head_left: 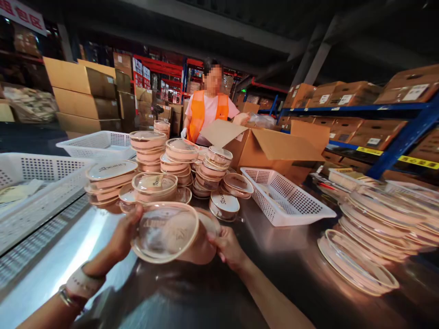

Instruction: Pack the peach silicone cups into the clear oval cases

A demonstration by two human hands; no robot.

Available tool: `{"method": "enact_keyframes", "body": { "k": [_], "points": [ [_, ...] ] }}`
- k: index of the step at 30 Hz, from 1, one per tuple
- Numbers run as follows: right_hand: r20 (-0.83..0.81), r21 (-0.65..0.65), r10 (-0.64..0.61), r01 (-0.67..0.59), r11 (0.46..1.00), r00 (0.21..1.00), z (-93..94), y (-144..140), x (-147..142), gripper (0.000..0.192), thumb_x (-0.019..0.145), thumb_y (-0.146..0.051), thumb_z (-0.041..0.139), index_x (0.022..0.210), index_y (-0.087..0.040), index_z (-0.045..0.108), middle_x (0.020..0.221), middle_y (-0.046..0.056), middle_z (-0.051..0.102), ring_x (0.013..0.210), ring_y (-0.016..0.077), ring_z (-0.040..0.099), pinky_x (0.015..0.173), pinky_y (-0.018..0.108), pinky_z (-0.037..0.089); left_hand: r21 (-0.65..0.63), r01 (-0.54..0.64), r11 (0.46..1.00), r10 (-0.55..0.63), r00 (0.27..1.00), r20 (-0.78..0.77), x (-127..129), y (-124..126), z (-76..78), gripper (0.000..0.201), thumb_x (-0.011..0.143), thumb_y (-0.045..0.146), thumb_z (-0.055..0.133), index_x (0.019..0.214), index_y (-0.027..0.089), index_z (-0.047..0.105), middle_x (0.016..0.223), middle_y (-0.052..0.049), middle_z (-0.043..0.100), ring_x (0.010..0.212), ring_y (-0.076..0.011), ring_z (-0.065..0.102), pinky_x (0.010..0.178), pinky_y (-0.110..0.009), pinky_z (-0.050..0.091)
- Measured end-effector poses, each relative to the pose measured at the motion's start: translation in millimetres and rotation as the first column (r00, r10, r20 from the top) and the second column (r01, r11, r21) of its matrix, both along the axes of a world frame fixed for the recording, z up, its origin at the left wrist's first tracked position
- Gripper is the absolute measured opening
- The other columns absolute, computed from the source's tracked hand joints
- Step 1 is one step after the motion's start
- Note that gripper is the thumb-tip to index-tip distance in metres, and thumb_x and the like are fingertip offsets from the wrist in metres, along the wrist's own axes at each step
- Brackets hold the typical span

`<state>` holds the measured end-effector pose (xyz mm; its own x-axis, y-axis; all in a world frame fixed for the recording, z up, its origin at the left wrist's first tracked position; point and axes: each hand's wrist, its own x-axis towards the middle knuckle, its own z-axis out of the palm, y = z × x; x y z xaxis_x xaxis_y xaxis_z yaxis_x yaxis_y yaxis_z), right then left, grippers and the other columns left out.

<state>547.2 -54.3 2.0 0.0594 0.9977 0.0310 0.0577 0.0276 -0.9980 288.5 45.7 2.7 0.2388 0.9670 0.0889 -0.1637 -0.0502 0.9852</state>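
Note:
My left hand (124, 235) grips the left rim of a clear round lid (164, 232), tilted toward me. My right hand (228, 246) holds a pale pink round container (202, 249) from its right side, just behind the lid. Lid and container touch or overlap above the shiny metal table (284, 265). A watch band sits on my left wrist. Behind my hands stand several stacks of lidded pink containers (178, 160).
White perforated baskets stand at the left (41, 192), back left (99, 144) and centre right (284, 196). A row of loose clear lids (370, 242) lies at the right. A person in an orange vest (207, 114) stands behind an open cardboard box (274, 148). Shelves with boxes line both sides.

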Motion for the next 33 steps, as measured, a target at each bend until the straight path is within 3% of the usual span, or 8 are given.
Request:
{"method": "enact_keyframes", "body": {
  "k": [4,8,11,15,19,22,28,33],
  "points": [
    [-0.093,0.059,-0.018,0.024,0.998,0.996,14.9,3.6,15.9,0.039,0.068,-0.050,0.078,0.063,-0.015,0.062,0.045,-0.009,0.042,0.031,0.0007,0.023,0.028,0.018,0.013,-0.137,0.043,0.990,-0.060,0.990,-0.126,-53.0,36.0,12.4,0.064,0.086,0.066,0.048,0.097,0.007,0.071,0.076,-0.005,0.077,0.087,-0.0274,0.071,0.079,-0.046,0.055],
    [-0.119,0.075,-0.045,0.054,0.996,0.992,20.3,3.6,19.8,0.043,0.066,-0.051,0.079,0.055,-0.018,0.053,0.043,-0.010,0.038,0.030,0.0006,0.023,0.029,0.018,0.010,0.177,-0.202,0.963,0.267,0.784,-0.561,-83.9,52.5,17.2,0.055,0.089,0.059,0.046,0.098,0.010,0.070,0.095,-0.002,0.077,0.103,-0.0291,0.068,0.090,-0.048,0.052],
    [-0.122,0.078,-0.032,0.041,0.996,0.992,19.3,2.8,18.1,0.046,0.065,-0.054,0.080,0.056,-0.018,0.052,0.043,-0.010,0.036,0.031,0.0007,0.021,0.029,0.018,0.011,0.385,-0.300,0.873,0.483,0.642,-0.595,-71.6,41.6,17.5,0.050,0.088,0.055,0.052,0.106,0.010,0.067,0.113,-0.007,0.073,0.126,-0.0377,0.054,0.106,-0.058,0.040],
    [-0.134,0.080,0.021,-0.010,0.997,0.991,10.7,-1.7,7.4,0.050,0.065,-0.061,0.079,0.061,-0.017,0.056,0.044,-0.010,0.040,0.030,0.0004,0.022,0.028,0.018,0.012,0.801,0.090,0.592,0.550,0.681,-0.483,-17.2,0.4,-5.2,0.056,0.083,0.043,0.063,0.132,0.019,0.054,0.139,-0.013,0.059,0.134,-0.0351,0.049,0.111,-0.053,0.039],
    [-0.133,0.051,0.029,-0.022,0.998,0.991,3.5,-3.4,0.3,0.057,0.060,-0.068,0.079,0.063,-0.014,0.061,0.045,-0.009,0.044,0.028,0.0004,0.025,0.026,0.018,0.015,0.785,0.413,0.463,0.372,0.713,-0.594,16.8,-26.1,-36.8,0.105,0.070,0.033,0.078,0.155,0.031,0.016,0.159,-0.016,0.036,0.140,-0.0378,0.043,0.106,-0.051,0.048],
    [-0.172,0.134,-0.259,0.283,0.950,0.950,14.0,3.6,23.6,0.053,0.055,-0.060,0.086,0.059,-0.015,0.058,0.039,-0.008,0.046,0.025,0.0025,0.031,0.025,0.018,0.018,0.816,0.382,0.434,0.479,0.669,-0.568,6.4,-12.4,-46.4,0.102,0.071,0.036,0.076,0.155,0.024,0.020,0.156,-0.021,0.039,0.137,-0.0435,0.044,0.105,-0.058,0.046],
    [-0.457,0.168,-0.627,0.754,0.635,0.631,54.5,11.2,99.8,0.030,0.084,-0.050,0.063,0.094,-0.023,0.054,0.076,-0.004,0.069,0.058,0.0105,0.068,0.052,0.019,0.053,0.703,0.433,0.564,0.632,0.320,-0.705,-8.3,10.1,-57.0,0.048,0.080,0.011,0.048,0.123,0.011,0.066,0.129,-0.030,0.063,0.121,-0.0503,0.057,0.094,-0.074,0.042],
    [-0.326,0.038,-0.417,0.453,0.891,0.848,29.1,13.2,66.3,0.044,0.078,-0.041,0.072,0.116,-0.023,0.058,0.104,0.007,0.073,0.060,0.0157,0.070,0.048,0.025,0.053,0.637,0.531,0.559,0.435,0.466,-0.770,20.1,-27.3,-53.6,0.052,0.078,0.005,0.046,0.123,0.019,0.068,0.127,-0.021,0.068,0.119,-0.0407,0.063,0.098,-0.061,0.049]
  ]
}}
